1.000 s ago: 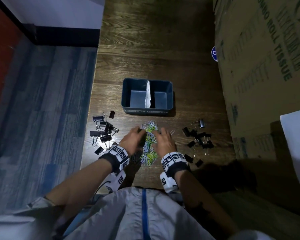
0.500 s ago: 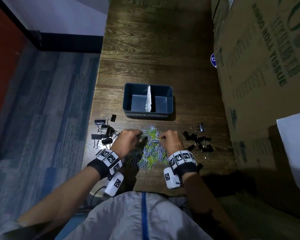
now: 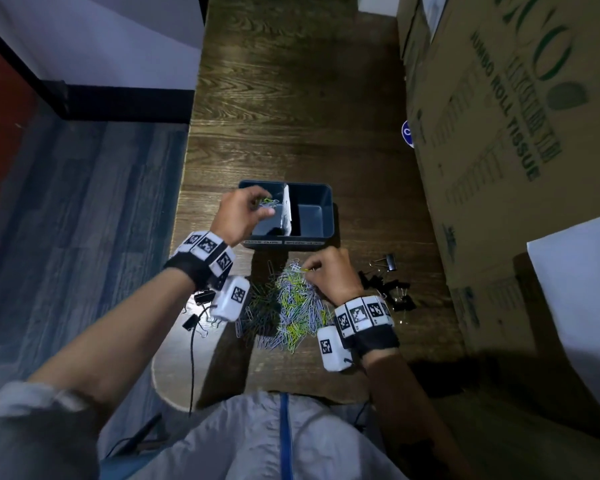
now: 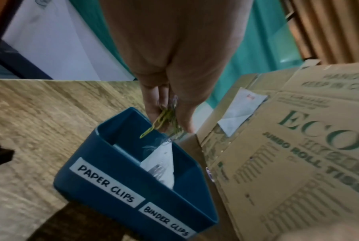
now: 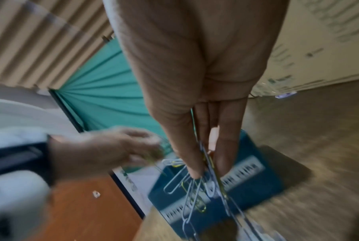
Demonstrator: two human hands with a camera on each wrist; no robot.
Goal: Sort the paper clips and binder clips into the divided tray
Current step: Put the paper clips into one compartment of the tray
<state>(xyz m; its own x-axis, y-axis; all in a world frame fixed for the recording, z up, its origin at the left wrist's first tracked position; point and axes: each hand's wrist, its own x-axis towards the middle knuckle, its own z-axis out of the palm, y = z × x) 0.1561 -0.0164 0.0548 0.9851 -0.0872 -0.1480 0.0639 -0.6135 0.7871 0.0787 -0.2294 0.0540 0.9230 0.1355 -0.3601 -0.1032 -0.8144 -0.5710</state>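
Head view: L hand (image 3: 243,213) hangs over the left compartment of the blue divided tray (image 3: 321,237) at frame centre, fingers pinched round a small bunch of paper clips (image 3: 267,202), yellow-green plus pale ones. L wrist view shows the same: thumb & fingers (image 4: 153,104) clamp the bunch (image 4: 164,120), 1 yellow clip dangling over the compartment labelled "PAPER CLIPS"; a few clips seem to be dropping below it, blurred. A white divider (image 3: 286,209) splits the tray; the right compartment, labelled "BINDER CLIPS", looks bare in head view.

R hand (image 3: 329,275) sits just below the tray at the top edge of the main paper clip pile (image 3: 291,306), fingers curled & pinching clips. R wrist view: thumb & fingers (image 5: 226,143) grip a hanging tangle of white and yellow clips (image 5: 195,192), tray blurred behind.

The pile spreads over the dark wood worktop (image 3: 291,98) in lower centre, between the 2 wrists; mixed white, yellow-green, dark.

Black binder clips lie in 2 groups: 1 right of the pile (image 3: 392,289), near the R wrist band, with 1 clip (image 3: 388,262) apart toward the upper right; the other group (image 3: 201,306) at lower left, partly hidden under the L wrist camera.

Tall cardboard boxes (image 3: 499,133) printed "JUMBO ROLL TISSUE" fill the right of the frame. Blue-grey floor (image 3: 84,220) at left.
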